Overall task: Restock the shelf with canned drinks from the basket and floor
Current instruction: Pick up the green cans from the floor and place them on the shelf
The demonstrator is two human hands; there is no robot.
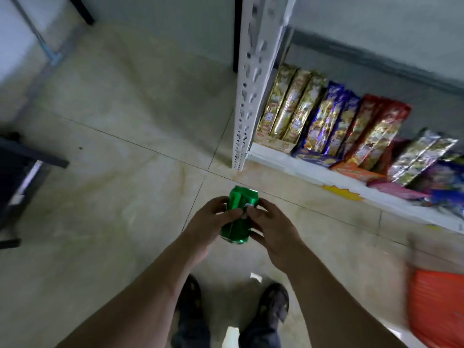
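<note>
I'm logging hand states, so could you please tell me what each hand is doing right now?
Left hand: holding the green can.
Right hand: holding the same green can.

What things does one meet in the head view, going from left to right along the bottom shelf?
White shelf post → gold packets → blue packets → red packets → silver packets.

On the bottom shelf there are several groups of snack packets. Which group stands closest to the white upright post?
The gold packets. They stand right beside the white post, at the shelf's left end; the blue-purple packets and red packets follow farther right.
</note>
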